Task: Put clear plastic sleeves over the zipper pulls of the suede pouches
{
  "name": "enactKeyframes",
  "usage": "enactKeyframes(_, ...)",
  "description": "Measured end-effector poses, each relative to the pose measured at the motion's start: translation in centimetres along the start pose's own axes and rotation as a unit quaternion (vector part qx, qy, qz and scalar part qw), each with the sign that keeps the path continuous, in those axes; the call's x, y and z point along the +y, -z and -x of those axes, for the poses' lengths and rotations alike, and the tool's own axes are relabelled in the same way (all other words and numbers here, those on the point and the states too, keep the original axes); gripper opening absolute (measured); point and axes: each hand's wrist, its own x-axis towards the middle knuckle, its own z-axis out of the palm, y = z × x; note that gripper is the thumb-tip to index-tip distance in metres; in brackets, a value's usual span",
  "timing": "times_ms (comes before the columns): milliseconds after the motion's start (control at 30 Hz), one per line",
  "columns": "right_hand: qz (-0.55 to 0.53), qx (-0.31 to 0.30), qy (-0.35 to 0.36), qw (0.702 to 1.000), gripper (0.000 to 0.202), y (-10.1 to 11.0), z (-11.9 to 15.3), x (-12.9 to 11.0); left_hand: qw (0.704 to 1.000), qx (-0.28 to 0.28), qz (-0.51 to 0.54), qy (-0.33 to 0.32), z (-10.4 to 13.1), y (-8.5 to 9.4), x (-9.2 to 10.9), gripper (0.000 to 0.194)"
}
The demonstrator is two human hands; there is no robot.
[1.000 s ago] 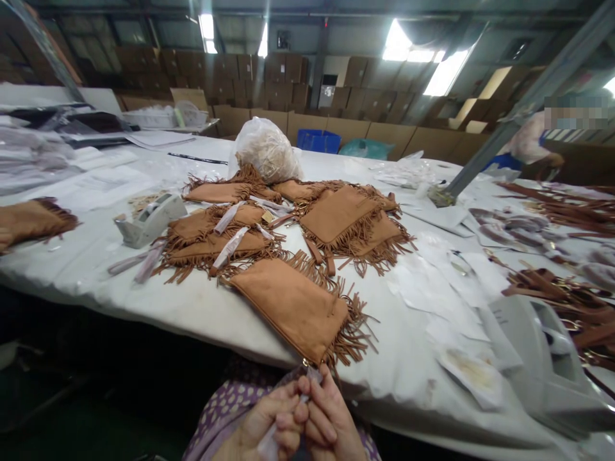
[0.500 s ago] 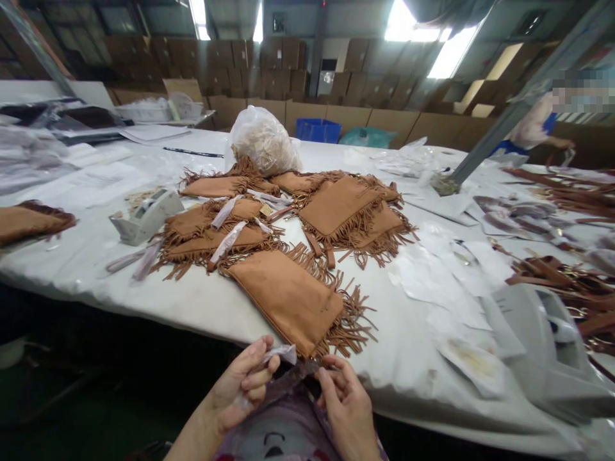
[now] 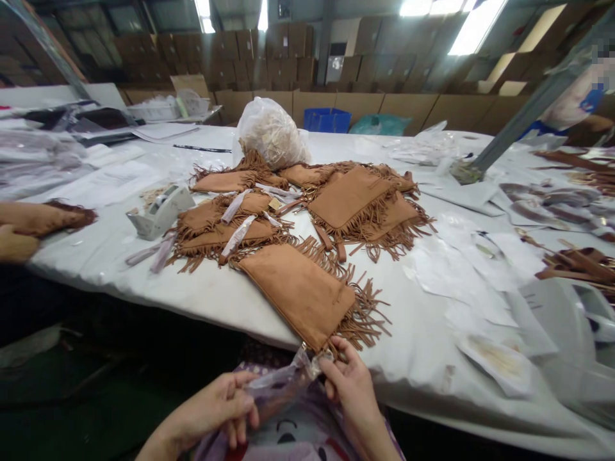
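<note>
A tan fringed pouch (image 3: 298, 288) lies at the table's front edge, its near corner with metal hardware pointing at me. From that corner a strap in a clear plastic sleeve (image 3: 283, 387) stretches over my lap. My left hand (image 3: 221, 406) grips the sleeve's left end between thumb and fingers. At the pouch's corner my right hand (image 3: 348, 378) pinches the sleeve's other end, around the hardware; the fingertips partly hide it. Behind lie more fringed pouches (image 3: 353, 198), some with plastic-wrapped straps (image 3: 237, 237).
A grey tape dispenser (image 3: 161, 211) stands left, a larger one (image 3: 571, 339) at the right edge. A stuffed plastic bag (image 3: 271, 134) sits behind the pouches. A co-worker's hand (image 3: 16, 244) touches a pouch at far left. A metal post (image 3: 523, 128) rises at right.
My left hand has moved down and left, drawing the plastic sleeve out straight. My right hand has risen to the pouch's corner. A co-worker's hand has appeared at far left.
</note>
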Motion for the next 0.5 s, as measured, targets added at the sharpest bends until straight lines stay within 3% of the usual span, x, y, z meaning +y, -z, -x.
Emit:
enactKeyframes(133, -0.063, -0.004, -0.013, 0.998, 0.057, -0.4, 0.4, -0.6, 0.98, 0.158, -0.025, -0.115, -1.2, 1.3, 2.9, 0.047)
enactKeyframes(233, -0.028, -0.015, -0.017, 0.999, 0.058, -0.3, 0.6, -0.8, 0.958, 0.249, -0.049, -0.134, -3.0, 0.9, 5.2, 0.047)
enactKeyframes(367, 0.153, -0.028, 0.015, 0.988, 0.058, 1.5, 0.2, -2.0, 0.964, 0.244, -0.034, -0.101, -4.9, -1.4, 7.1, 0.048)
enactKeyframes(433, 0.245, 0.032, 0.086, 0.965, 0.054, 3.1, -0.6, -3.0, 0.965, 0.234, 0.053, -0.101, -5.6, -2.9, 7.4, 0.047)
enactKeyframes(500, 0.321, 0.129, 0.167, 0.923, 0.051, 4.8, -1.9, -3.9, 0.958, 0.225, 0.139, -0.113, -6.4, -4.2, 7.4, 0.05)
